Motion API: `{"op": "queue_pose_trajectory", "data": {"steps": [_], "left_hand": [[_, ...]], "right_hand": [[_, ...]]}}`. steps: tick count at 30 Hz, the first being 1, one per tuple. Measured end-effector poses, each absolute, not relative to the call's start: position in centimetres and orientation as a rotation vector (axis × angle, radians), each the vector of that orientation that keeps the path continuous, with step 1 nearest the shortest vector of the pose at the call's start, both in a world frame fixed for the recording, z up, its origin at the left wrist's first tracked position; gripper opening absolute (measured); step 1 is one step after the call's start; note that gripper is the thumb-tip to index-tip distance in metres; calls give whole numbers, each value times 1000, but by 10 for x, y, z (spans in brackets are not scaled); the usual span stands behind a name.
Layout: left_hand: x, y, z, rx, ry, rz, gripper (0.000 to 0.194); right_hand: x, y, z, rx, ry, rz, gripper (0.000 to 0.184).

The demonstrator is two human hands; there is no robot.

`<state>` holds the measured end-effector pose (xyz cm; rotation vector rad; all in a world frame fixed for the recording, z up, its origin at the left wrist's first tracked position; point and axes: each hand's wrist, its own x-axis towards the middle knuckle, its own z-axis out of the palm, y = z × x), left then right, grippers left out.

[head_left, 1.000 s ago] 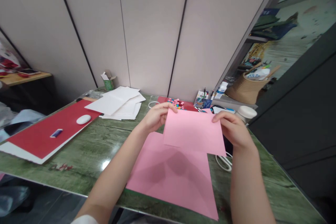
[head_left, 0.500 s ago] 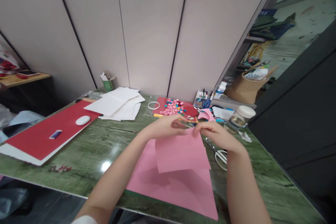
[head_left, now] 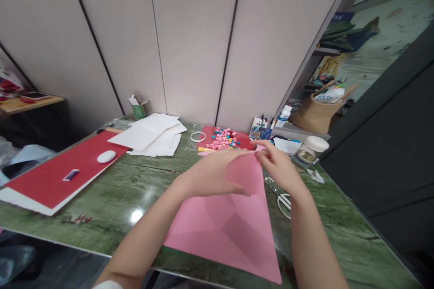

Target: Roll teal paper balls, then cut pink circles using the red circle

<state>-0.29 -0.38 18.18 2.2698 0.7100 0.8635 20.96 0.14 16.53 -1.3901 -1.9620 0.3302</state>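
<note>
A large sheet of pink paper (head_left: 224,235) lies on the green table in front of me, with a crease running across it and its far part raised between my hands. My left hand (head_left: 213,174) is stretched over the raised part, its fingers extended and its thumb apart underneath. At the paper's far right corner, my right hand (head_left: 276,165) pinches the edge between thumb and finger, with the index finger sticking out. Just right of the paper lie scissors (head_left: 284,203) with white handles. My left hand hides some of the far edge.
Left are a red sheet (head_left: 44,176), a white oval object (head_left: 106,156) and white papers (head_left: 149,133). Behind my hands lie pink and blue pieces (head_left: 224,139) and a white ring (head_left: 198,137). A lidded jar (head_left: 312,148) stands right, beside a shelf with a woven basket (head_left: 317,113).
The pink paper's flap, earlier bent toward me, has swung up and away. My left hand has moved down and forward over it; my right hand has shifted slightly along the corner.
</note>
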Motion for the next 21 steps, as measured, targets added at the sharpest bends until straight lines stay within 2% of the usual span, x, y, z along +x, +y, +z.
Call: {"op": "queue_pose_trajectory", "data": {"steps": [3, 4, 8, 15, 21], "left_hand": [[0, 2, 177, 2161, 901, 1019, 30], [-1, 6, 176, 2141, 966, 1066, 26], [-9, 17, 177, 2094, 1025, 1169, 24], [-21, 33, 173, 1883, 846, 970, 28], [-14, 47, 155, 1558, 608, 773, 27]], "right_hand": [[206, -2, 168, -1394, -2031, 294, 34], [206, -2, 168, -1388, -2055, 292, 32], [207, -4, 170, -1309, -2159, 252, 22], [214, -18, 180, -1170, -2314, 158, 18], [216, -29, 187, -1014, -2292, 491, 13]]}}
